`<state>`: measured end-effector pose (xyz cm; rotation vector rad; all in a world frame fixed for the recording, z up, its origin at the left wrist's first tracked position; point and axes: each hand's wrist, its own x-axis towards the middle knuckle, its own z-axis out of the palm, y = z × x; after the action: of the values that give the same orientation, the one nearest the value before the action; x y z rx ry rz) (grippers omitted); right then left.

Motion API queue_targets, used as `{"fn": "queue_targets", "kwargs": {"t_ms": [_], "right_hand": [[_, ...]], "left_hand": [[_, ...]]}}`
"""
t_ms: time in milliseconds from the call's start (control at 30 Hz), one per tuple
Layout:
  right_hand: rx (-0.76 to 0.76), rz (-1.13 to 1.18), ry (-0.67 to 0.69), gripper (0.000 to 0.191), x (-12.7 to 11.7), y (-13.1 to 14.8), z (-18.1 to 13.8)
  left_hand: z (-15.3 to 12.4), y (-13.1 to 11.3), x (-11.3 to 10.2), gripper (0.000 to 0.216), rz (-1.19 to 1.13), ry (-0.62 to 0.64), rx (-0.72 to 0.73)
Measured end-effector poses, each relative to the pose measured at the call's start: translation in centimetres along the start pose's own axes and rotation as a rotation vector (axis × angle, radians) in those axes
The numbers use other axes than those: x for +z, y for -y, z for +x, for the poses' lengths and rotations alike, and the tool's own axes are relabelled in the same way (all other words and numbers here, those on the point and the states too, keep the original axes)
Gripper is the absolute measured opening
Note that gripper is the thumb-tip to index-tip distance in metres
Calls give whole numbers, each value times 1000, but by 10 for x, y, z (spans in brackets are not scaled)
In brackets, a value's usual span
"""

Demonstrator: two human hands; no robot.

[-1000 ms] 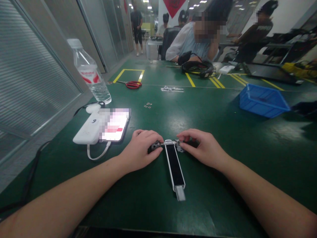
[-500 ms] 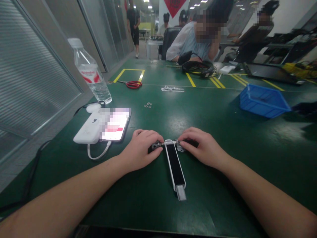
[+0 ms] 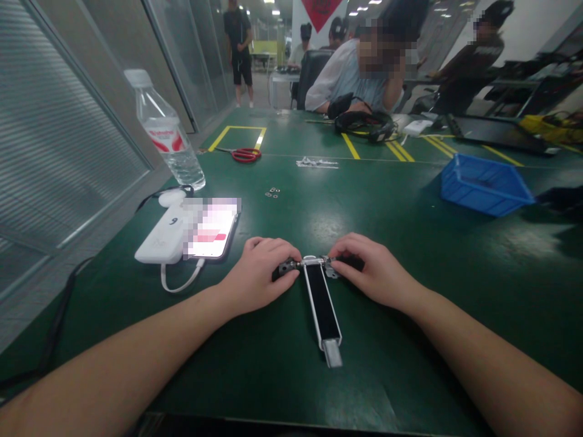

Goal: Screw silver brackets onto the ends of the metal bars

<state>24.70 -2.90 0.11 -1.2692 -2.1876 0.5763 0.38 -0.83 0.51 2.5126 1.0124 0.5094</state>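
Two hands, the left hand and the right hand, pinch in their closed fingers a metal fitting already joined to a white-edged black bar lying flat on the green desk, small metal rings lying loose farther off.

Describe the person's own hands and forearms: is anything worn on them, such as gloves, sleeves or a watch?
The left hand and right hand are bare, with no gloves, and no ring shows on them. The left forearm and right forearm are bare too: no sleeve, watch or band shows anywhere in view.
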Motion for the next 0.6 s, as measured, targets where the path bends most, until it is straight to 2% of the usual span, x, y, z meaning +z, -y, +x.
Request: {"fn": "queue_targets", "kwargs": {"t_ms": [600], "right_hand": [[-2, -3, 5, 7, 0, -1, 1]], "left_hand": [[-1, 1, 1, 14, -5, -8, 10]]}}
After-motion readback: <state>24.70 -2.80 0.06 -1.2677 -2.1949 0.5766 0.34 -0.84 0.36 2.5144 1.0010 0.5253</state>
